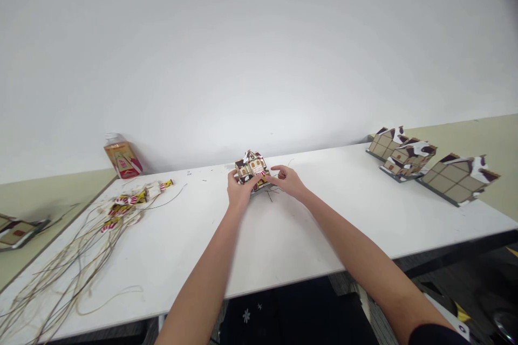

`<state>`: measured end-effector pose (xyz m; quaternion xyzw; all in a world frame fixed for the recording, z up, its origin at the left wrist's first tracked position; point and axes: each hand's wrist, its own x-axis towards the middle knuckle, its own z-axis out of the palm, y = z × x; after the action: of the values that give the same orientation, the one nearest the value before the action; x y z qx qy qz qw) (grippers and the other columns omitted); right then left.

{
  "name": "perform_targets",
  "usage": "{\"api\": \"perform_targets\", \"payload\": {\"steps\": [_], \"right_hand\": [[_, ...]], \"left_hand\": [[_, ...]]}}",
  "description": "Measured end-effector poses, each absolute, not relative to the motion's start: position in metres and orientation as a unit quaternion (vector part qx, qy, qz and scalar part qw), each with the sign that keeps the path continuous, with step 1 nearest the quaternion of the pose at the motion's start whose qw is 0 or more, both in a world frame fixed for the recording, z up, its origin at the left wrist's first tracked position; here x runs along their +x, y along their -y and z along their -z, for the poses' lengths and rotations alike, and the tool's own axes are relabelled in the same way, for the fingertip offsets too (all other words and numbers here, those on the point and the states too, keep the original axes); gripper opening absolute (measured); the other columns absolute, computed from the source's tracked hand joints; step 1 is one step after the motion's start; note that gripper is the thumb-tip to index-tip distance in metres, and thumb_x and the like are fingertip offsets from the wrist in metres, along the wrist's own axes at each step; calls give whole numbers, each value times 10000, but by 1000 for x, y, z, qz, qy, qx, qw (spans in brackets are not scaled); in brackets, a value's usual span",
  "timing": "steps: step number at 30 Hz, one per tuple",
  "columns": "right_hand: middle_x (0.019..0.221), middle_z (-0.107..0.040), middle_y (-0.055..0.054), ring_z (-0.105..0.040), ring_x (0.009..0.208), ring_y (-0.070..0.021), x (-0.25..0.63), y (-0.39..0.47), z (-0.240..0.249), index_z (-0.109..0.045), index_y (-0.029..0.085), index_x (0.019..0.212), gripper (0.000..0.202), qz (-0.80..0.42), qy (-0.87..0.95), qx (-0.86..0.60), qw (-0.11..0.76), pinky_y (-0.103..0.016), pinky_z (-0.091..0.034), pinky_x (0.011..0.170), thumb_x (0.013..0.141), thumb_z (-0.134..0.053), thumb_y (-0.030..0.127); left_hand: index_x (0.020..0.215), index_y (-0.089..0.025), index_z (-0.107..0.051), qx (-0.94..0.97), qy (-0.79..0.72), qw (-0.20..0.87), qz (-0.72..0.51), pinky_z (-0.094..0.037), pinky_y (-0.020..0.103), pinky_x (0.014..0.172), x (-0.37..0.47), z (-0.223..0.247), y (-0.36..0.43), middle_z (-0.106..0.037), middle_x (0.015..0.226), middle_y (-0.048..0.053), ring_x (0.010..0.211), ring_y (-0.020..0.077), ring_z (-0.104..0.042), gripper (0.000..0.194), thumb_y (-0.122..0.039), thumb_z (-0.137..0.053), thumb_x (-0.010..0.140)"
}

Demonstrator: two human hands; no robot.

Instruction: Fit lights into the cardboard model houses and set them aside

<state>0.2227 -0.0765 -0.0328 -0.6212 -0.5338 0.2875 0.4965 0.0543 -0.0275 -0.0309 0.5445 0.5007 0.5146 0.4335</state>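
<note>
A small model house with a snowy roof and lit-looking windows stands near the middle of the white table. My left hand grips its left side, the thumb across the front. My right hand is at the house's right front, its thumb and index finger closed near a small red-and-white striped piece. Whether the right fingers pinch that piece is too small to tell. Thin dark wires stick out at the base, below the right hand.
Striped pieces with long wires lie across the left of the white table. An amber bottle stands behind them. Several model houses stand at the right. Part of another house shows at the far left. A wall rises behind.
</note>
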Motion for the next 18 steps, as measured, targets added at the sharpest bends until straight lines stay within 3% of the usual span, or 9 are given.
{"api": "perform_targets", "payload": {"steps": [6,18], "right_hand": [[572,-388,62,-356,552,-102,222,82,27,-674,175,1016,571,-300,558,-616,469,-236,-277,524,646,-655,609],[713,-568,-2,-485,676,-144,222,80,27,-679,179,905,473,-309,544,-611,486,-248,-348,588,611,-703,549]], "left_hand": [[1123,-207,-458,503,-413,538,-536,-557,343,711,56,27,28,-642,991,69,831,203,-660,758,-409,-852,508],[1124,-193,-452,516,-360,564,-535,-562,369,736,55,26,30,-655,1018,87,854,224,-670,743,-375,-844,520]]}}
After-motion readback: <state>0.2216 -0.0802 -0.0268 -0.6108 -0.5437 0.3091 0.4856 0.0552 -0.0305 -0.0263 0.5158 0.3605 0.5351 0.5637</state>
